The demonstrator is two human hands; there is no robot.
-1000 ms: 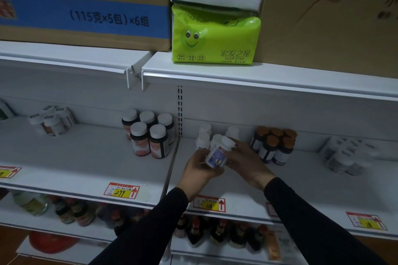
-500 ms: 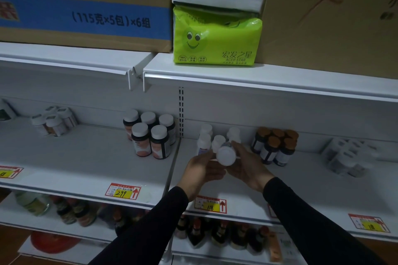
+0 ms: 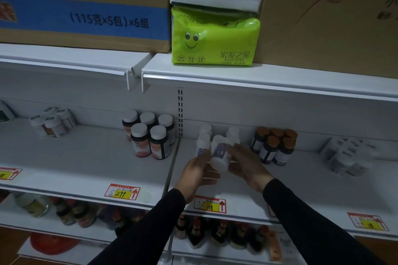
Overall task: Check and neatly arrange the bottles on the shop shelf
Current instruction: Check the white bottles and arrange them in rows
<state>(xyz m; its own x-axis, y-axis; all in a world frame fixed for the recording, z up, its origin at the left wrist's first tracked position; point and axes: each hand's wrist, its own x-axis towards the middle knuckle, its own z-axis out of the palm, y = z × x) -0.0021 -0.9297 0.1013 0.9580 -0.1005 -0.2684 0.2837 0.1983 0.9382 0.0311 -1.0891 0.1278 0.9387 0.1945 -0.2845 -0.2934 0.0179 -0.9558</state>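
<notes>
Midway through the checking, it seemed, a person's two hands held one small white bottle (image 3: 220, 156) in front of the middle shelf (image 3: 301, 180). The bottle was tipped over, its flat white end turned toward the camera and its purple label facing up. The left hand (image 3: 197, 175) cupped it from the left with curled fingers; the right hand (image 3: 247, 163) wrapped it from the right, so both were closed around it rather than spread. Just behind it, three matching white bottles (image 3: 204, 139) stood upright in a loose cluster near the back wall, with a gap where the held one would likely go. To the right, orange-capped dark bottles (image 3: 274, 146) stood packed close together. To the left, five dark bottles with white caps (image 3: 148, 134) stood in two tidy rows. Further groups at the far left and far right were too blurred to judge. What any bottle contained could not be seen; all were capped. Returning the held bottle appeared to be what remained here.
</notes>
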